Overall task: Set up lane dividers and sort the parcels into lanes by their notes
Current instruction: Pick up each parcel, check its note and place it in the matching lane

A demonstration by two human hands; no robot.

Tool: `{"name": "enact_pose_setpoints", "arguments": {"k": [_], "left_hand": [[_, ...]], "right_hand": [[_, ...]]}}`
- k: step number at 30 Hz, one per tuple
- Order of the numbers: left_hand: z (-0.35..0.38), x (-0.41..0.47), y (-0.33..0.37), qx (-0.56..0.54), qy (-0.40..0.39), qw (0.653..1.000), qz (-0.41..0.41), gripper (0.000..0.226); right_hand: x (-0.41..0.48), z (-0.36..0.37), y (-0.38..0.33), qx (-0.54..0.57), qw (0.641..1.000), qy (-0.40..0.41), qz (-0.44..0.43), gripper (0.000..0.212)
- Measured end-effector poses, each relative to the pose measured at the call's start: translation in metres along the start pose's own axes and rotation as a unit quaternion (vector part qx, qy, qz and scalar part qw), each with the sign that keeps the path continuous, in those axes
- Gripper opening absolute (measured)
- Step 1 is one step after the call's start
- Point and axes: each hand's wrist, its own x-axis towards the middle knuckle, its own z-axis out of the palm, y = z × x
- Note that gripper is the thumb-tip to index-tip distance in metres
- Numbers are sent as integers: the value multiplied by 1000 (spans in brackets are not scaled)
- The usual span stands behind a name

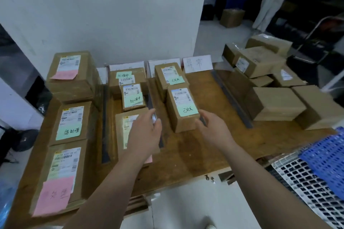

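Dividers (231, 99) stand and most parcels (70, 124) seem sorted; the green-noted parcel (183, 109) sits between the straight-fingered left hand (145, 134) and right hand (214, 130), whose hold on its corner is unclear, with an unsorted pile (279, 102) beyond the right hand.

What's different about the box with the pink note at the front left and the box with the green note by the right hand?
The pink-note box lies in the leftmost lane, the green-note box two lanes over. The right hand is at the green-note box's corner; no hand touches the pink-note box. Both are brown cardboard with a white printed label.
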Motion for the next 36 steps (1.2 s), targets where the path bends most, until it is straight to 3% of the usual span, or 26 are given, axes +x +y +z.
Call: {"name": "enact_pose_setpoints", "arguments": {"k": [9,14,17,23,28,36], "left_hand": [[106,3,106,84,-70,985,130,42],[183,-3,179,89,-94,974,188,44],[231,-5,220,83,-111,966,218,45],[311,-12,275,68,-164,959,220,34],[361,-6,309,70,-190,954,220,32],[435,28,355,121,-209,934,264,33]], "right_hand": [[-10,-119,119,-69,994,62,50,50],[-14,-189,193,-92,988,98,72,41],[-9,-229,238,-94,985,108,97,45],[-1,-284,316,-90,981,118,128,38],[21,-312,362,-88,978,90,165,49],[63,-345,412,-85,971,79,211,49]]}}
